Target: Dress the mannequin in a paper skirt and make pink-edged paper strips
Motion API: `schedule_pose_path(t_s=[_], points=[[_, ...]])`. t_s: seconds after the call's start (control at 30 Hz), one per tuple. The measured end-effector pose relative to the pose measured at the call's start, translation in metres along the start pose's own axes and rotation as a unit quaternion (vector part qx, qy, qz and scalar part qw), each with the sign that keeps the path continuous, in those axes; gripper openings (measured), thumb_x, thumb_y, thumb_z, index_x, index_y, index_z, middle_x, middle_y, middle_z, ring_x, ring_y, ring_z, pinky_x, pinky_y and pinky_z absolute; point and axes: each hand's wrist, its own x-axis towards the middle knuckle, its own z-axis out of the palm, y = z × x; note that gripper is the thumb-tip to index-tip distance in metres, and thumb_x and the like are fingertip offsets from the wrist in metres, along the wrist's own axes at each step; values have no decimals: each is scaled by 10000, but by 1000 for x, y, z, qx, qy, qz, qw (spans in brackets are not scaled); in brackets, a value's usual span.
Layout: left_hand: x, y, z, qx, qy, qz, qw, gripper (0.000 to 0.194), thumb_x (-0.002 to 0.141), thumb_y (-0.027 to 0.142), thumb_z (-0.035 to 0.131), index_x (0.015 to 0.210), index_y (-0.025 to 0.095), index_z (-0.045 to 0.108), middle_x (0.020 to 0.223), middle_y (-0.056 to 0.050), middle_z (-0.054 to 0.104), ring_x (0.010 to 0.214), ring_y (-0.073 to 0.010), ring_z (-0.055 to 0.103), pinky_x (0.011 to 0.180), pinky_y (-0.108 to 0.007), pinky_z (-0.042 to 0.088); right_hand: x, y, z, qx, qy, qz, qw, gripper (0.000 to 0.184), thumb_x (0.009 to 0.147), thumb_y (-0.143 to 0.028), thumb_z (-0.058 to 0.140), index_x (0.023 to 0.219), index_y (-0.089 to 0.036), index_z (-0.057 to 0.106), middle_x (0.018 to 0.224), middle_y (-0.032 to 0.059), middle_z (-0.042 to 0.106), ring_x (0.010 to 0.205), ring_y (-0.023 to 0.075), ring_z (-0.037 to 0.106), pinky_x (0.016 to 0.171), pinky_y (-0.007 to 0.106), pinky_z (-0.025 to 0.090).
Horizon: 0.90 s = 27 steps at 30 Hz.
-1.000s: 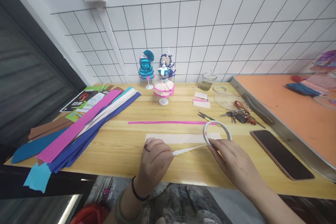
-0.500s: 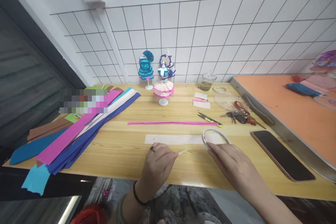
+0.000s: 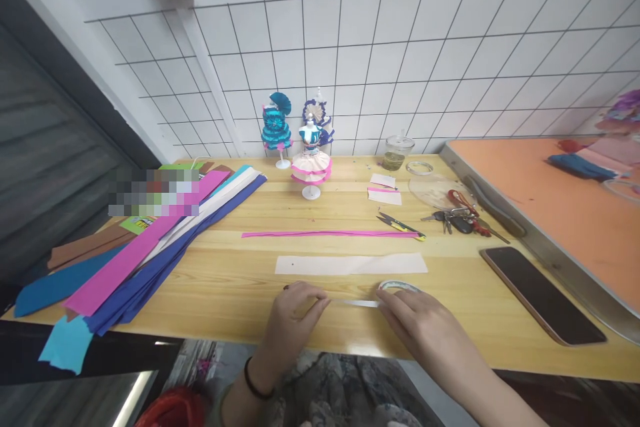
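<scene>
My left hand [image 3: 296, 317] pinches the free end of a narrow white tape strip [image 3: 361, 303] between thumb and fingertips. The strip runs across to the tape roll [image 3: 399, 285], a thin white ring that my right hand [image 3: 423, 323] grips; my fingers hide its near side. Just beyond both hands a pale strip of paper [image 3: 325, 265] lies flat on the table. Farther back is a long, narrow magenta paper strip [image 3: 320, 234], its right end against yellow-and-black thread snips [image 3: 403, 225].
Crepe paper strips [image 3: 150, 240] in several colours pile up at left. Small dress forms in paper dresses [image 3: 311, 167] stand at the back. Keys [image 3: 457, 219], a phone [image 3: 543, 295], a lidded glass jar [image 3: 397, 153] and an orange-topped case [image 3: 550, 213] occupy the right.
The tape strip between my hands is longer. My right hand has brought the roll down and slightly left, off the pale paper, and tilted it flatter; my left hand has shifted slightly left.
</scene>
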Motion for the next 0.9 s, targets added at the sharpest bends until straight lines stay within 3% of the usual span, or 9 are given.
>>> schedule_pose_path(t_s=[0.13,0.27,0.37,0.57,0.7,0.9], points=[[-4,-9,-3,5,20,-19,1000,63,774,168,607,750,177,665,806,-31,701,779,-139,647,739,-256,508,6,-11,5,5,-52,20,998,260,831,-96,482,1067,-146,579,846,94,671,754,229,643,633,331,501],[-8,-16,-7,18,20,-64,998,78,758,188,624,705,175,679,690,-16,693,660,-135,643,636,-238,516,9,-21,17,12,-76,47,996,201,871,-186,462,1023,-172,593,778,68,661,697,236,652,596,342,495],[-10,-21,-12,19,16,-87,996,79,752,206,629,720,179,695,713,-20,705,667,-140,649,640,-238,524,9,-26,27,26,-83,55,995,201,893,-236,430,1015,-197,585,770,51,658,684,236,653,582,344,486],[-5,-28,-20,58,37,-88,994,243,725,182,640,964,188,682,778,-25,715,685,-144,657,675,-253,538,10,-25,42,102,-62,76,990,170,904,-308,413,945,-239,562,800,27,678,686,202,663,576,297,472],[0,-28,-18,73,0,-59,996,99,756,172,604,796,200,690,773,-24,709,730,-156,648,687,-267,516,8,-18,46,107,-28,90,990,124,881,-327,456,909,-239,538,765,15,685,632,192,663,528,269,449],[-4,-28,-9,51,-43,-167,984,107,770,230,599,681,192,644,684,3,669,668,-143,615,638,-245,465,8,-5,37,133,-43,104,985,146,860,-333,485,747,-239,488,637,-15,640,560,170,633,491,242,416]])
